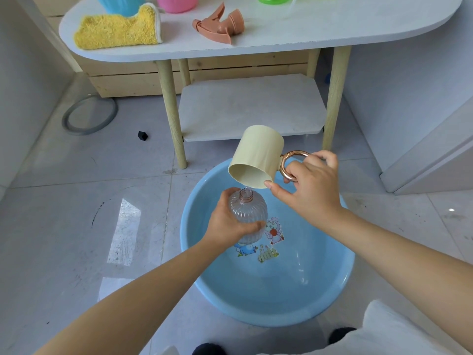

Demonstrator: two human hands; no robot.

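A clear ribbed plastic bottle stands upright over the blue plastic basin, its threaded open neck pointing up. The left hand wraps its fingers and thumb round the bottle's belly and holds it just above the basin's cartoon-printed bottom. Directly above the neck, a cream-coloured mug is tipped with its mouth down and toward the camera, and a thin stream of water runs from its lower rim into the bottle's opening. The right hand grips the mug by its rose-gold ring handle, fingers curled through the ring and the thumb pressed against the mug's rim.

The basin sits on a glossy grey tiled floor, just in front of a white oval table with pale wooden legs and a lower shelf. On the tabletop lie a yellow towelling mitt and a terracotta-coloured spray-trigger head, well apart from the hands. A grey ring and a small black block lie on the floor to the left.
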